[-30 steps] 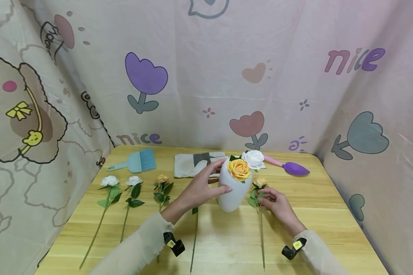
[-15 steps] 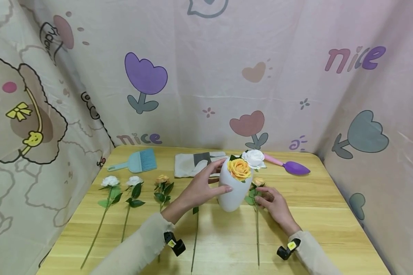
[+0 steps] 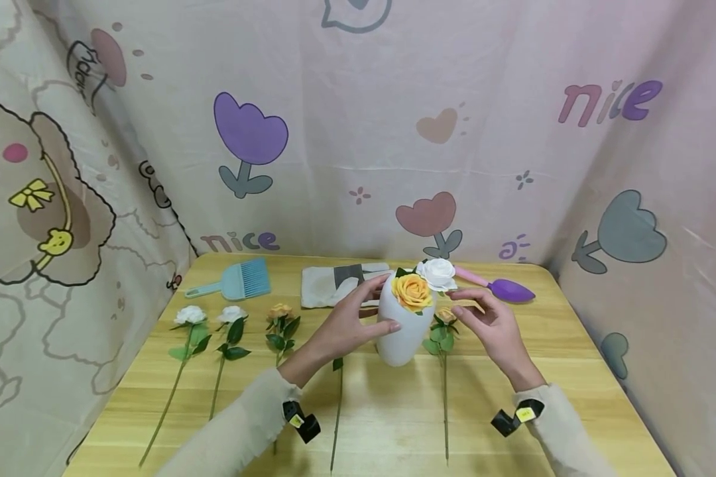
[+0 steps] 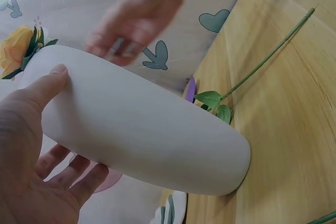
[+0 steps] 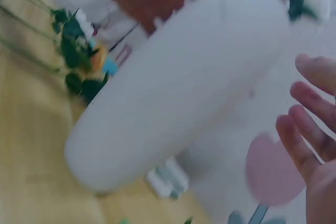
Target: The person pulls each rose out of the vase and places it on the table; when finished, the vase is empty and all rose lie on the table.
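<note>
With fingers and thumb around its upper part, my left hand (image 3: 349, 324) holds a white vase (image 3: 396, 341), whose base meets the table in the left wrist view. Out of its mouth show a yellow rose (image 3: 413, 293) and a white rose (image 3: 437, 273); their stems are hidden inside. My right hand (image 3: 495, 328) hovers to the right of the vase, fingers loosely bent. In the right wrist view its fingertips (image 5: 302, 93) stand apart from the vase and hold nothing. Beneath this hand, a smaller yellow rose (image 3: 446, 315) lies on the table with its stem toward me.
Left on the wooden table (image 3: 573, 397) lie two white roses (image 3: 189, 315), a yellow rose (image 3: 280, 311) and a stem (image 3: 337, 411) whose bloom is hidden. Behind are a blue brush (image 3: 238, 281), folded gloves (image 3: 322, 286) and a purple trowel (image 3: 512, 290).
My right hand has left the small yellow rose on the table, after shifting it slightly left, and risen beside the vase's mouth. My left hand stays on the vase.
</note>
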Tool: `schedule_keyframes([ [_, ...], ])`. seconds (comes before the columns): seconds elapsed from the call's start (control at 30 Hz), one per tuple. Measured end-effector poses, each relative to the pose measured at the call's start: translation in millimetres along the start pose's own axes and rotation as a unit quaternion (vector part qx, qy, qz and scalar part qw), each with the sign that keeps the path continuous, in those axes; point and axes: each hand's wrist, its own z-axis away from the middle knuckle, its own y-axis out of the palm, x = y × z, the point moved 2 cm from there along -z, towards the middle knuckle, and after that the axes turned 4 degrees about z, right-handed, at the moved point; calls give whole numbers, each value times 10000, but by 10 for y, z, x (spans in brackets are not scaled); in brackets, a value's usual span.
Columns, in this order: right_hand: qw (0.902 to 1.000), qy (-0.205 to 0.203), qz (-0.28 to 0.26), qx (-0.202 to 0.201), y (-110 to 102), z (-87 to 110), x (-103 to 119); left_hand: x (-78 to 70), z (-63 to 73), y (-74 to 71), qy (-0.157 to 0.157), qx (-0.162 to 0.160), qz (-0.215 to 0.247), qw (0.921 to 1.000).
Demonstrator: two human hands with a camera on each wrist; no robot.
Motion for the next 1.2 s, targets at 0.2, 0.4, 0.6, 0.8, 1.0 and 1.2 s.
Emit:
schedule_keyframes([
  [0.2,9979,-542,-171,303,146,-99,267,17,-6,-8,7,-3,17,10000],
  [0.4,9970,-488,218,556,273,-171,340,29,-19,-2,-2,1,47,10000],
  [0.6,9912,-479,607,1075,319,-246,372,21,-28,4,30,46,40,10000],
  [0.8,9883,-568,546,1308,319,-312,446,0,-20,6,67,52,80,9999],
  [1.0,9937,-861,385,609,302,-403,606,-6,-13,4,86,44,3,10000],
  [1.2,9949,-909,-427,-38,223,-576,814,-1,-4,-8,32,37,22,10000],
])
